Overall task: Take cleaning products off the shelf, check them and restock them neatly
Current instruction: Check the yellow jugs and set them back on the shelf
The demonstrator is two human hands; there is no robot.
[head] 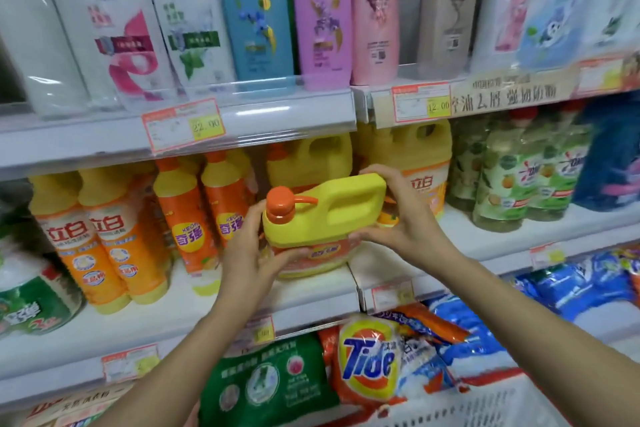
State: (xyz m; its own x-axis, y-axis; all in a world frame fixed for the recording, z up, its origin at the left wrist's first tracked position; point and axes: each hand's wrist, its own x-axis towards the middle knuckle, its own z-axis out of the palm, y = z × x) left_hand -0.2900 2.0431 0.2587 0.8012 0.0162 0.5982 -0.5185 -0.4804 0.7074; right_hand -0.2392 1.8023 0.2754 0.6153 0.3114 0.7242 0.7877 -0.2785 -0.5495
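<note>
A yellow dish-soap jug (325, 215) with an orange pump cap and an orange label is tilted at the front of the middle shelf (166, 315). My left hand (252, 253) grips its left side below the pump, thumb across the label. My right hand (401, 215) grips the handle end, fingers curled over the top and thumb underneath. Two more yellow jugs (412, 149) stand behind it on the same shelf.
Tall orange-and-yellow detergent bottles (114, 246) stand to the left, green bottles (516, 177) to the right. Shampoo bottles (256, 10) fill the upper shelf. Below lie detergent bags, among them a Tide bag (370, 360), and a white basket (485, 409).
</note>
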